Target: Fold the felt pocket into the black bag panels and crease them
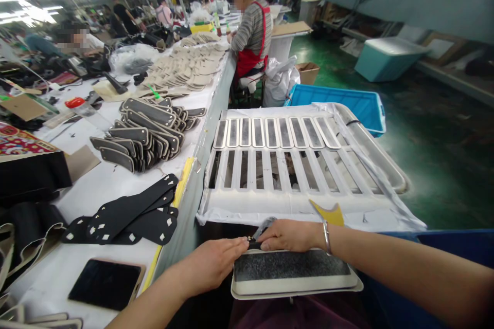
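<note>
Close to my lap lies a pale-edged panel (293,266) with a dark grey, speckled face. My left hand (219,263) reaches in from the left, its fingers together and their tips pressed on a small black piece (253,244) with shiny metal bits, at the panel's far edge. From the other side my right hand (291,235), with a silver bracelet at the wrist, is closed on the same piece. A greyish, partly see-through item (265,226) sticks out beyond the right fingers; its kind is unclear.
A white slatted rack (247,205) ahead carries a row of grey panels (272,132). On the left table are stacked grey pieces (154,136), black strips with metal corners (127,218) and a phone (106,284). A blue bin (335,105) and a seated co-worker (252,31) are beyond.
</note>
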The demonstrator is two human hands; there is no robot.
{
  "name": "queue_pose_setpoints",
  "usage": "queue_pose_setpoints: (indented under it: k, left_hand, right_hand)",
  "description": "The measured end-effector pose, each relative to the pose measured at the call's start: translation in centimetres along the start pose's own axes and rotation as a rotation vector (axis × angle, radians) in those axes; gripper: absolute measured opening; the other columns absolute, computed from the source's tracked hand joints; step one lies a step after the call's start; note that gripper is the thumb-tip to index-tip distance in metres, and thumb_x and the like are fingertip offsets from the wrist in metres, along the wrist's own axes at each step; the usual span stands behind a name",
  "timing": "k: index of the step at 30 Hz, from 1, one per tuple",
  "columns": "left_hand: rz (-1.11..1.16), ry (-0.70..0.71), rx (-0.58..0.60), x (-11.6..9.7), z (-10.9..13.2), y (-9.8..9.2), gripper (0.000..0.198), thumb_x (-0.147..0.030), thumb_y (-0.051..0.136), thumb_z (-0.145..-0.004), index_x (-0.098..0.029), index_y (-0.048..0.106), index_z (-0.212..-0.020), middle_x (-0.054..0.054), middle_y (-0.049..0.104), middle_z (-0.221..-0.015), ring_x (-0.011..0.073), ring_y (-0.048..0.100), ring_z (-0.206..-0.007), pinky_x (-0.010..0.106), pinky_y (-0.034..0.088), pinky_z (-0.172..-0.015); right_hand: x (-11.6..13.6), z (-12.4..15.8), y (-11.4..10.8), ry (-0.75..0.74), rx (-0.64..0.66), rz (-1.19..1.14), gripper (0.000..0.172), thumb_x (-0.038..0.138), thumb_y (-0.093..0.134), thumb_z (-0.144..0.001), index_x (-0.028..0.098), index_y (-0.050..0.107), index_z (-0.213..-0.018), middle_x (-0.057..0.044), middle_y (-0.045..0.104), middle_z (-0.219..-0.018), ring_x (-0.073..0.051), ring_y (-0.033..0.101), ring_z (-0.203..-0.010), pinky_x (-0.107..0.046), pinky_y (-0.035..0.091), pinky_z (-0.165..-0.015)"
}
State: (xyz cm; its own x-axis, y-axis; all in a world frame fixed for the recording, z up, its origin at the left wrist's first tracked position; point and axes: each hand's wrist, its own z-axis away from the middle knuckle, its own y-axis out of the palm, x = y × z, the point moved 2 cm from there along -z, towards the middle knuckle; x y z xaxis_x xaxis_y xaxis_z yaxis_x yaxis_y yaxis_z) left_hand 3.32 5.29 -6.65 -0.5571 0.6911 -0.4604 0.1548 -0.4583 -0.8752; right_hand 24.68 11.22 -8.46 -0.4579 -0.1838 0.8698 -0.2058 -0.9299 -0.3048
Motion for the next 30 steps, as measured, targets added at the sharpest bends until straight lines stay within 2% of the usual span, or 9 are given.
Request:
queue_pose_setpoints:
  k: [5,10,14,17,20,23,25,28,30]
  left_hand:
    - [-0.220,0.053,0.007,-0.4,1.0,0.3,0.042,-0.014,0.033,-0.092,-0.004,0.042,-0.131,0.016,0.050,-0.132,0.0231,0.044,-0.125,0.034,0.042,-0.103]
    - [-0.277,0.007,-0.022,-0.7,1.2,0.3,0.039,-0.017,0.034,-0.093,-0.007,0.045,-0.129,0.017,0.050,-0.132,0.0231,0.048,-0.121,0.034,0.047,-0.098]
    - [-0.256,-0.010,-0.043,-0.9,1.0,0.1,0.039,-0.018,0.037,-0.093,-0.008,0.046,-0.129,0.016,0.053,-0.129,0.0235,0.051,-0.119,0.035,0.049,-0.095]
    - [-0.169,-0.004,-0.081,-0.8,0.8,0.0,0.038,-0.017,0.035,-0.093,-0.010,0.047,-0.129,0.013,0.056,-0.127,0.0206,0.049,-0.121,0.032,0.047,-0.098]
    - [-0.030,-0.085,-0.132,-0.3,0.7,0.0,0.035,-0.019,0.039,-0.092,-0.015,0.051,-0.125,0.010,0.059,-0.124,0.0183,0.054,-0.115,0.032,0.048,-0.097]
    - [0.099,-0.151,-0.152,0.2,0.6,0.2,0.033,-0.022,0.048,-0.088,-0.017,0.055,-0.120,0.008,0.061,-0.121,0.0192,0.058,-0.110,0.034,0.048,-0.096]
    - [0.216,-0.194,-0.174,0.3,0.5,0.3,0.032,-0.021,0.052,-0.086,-0.019,0.057,-0.118,0.006,0.062,-0.118,0.0176,0.059,-0.108,0.031,0.047,-0.096]
    - [0.389,-0.331,-0.238,0.4,0.5,0.3,0.031,-0.019,0.058,-0.081,-0.023,0.059,-0.112,0.001,0.066,-0.112,0.0148,0.061,-0.101,0.025,0.047,-0.093]
    - [0.469,-0.413,-0.271,0.2,0.5,0.3,0.033,-0.017,0.059,-0.079,-0.024,0.058,-0.110,-0.001,0.067,-0.107,0.0142,0.062,-0.098,0.023,0.048,-0.090]
  right_hand:
    - [0.6,-2.7,0.5,0.027,0.039,0.005,0.034,0.043,0.048,-0.086,0.017,0.068,-0.095,0.002,0.054,-0.071,-0.012,0.046,-0.068,-0.021,0.038,-0.065]
    - [0.6,-4.6,0.6,0.093,0.143,-0.060,0.036,0.047,0.054,-0.082,0.014,0.067,-0.090,0.001,0.056,-0.072,-0.013,0.049,-0.070,-0.023,0.039,-0.067]
    - [-0.3,-4.8,0.7,0.095,0.151,-0.319,0.057,0.064,0.046,-0.082,0.014,0.068,-0.097,-0.003,0.065,-0.090,-0.016,0.057,-0.084,-0.027,0.043,-0.082]
    - [-1.0,-4.5,0.6,0.169,0.068,-0.378,0.071,0.073,0.039,-0.079,0.013,0.068,-0.103,-0.007,0.065,-0.108,-0.020,0.057,-0.100,-0.029,0.041,-0.092]
    - [-1.2,-4.1,0.2,0.180,0.055,-0.351,0.070,0.070,0.035,-0.083,0.014,0.065,-0.112,-0.007,0.061,-0.120,-0.021,0.054,-0.110,-0.029,0.036,-0.100]
    - [-1.0,-3.7,-0.2,0.148,0.122,-0.193,0.069,0.065,0.033,-0.087,0.011,0.063,-0.117,-0.011,0.060,-0.121,-0.023,0.053,-0.112,-0.032,0.036,-0.100]
    - [-0.9,-3.6,-0.3,0.097,0.164,-0.117,0.069,0.064,0.033,-0.088,0.008,0.061,-0.118,-0.013,0.059,-0.121,-0.024,0.053,-0.112,-0.032,0.036,-0.100]
    - [-0.6,-4.0,-0.2,0.036,0.176,-0.121,0.068,0.064,0.034,-0.087,0.010,0.062,-0.117,-0.011,0.060,-0.120,-0.022,0.054,-0.108,-0.031,0.038,-0.098]
    - [-0.1,-4.5,0.1,0.028,0.177,-0.112,0.066,0.065,0.036,-0.085,0.012,0.065,-0.112,-0.009,0.065,-0.111,-0.021,0.057,-0.099,-0.030,0.042,-0.091]
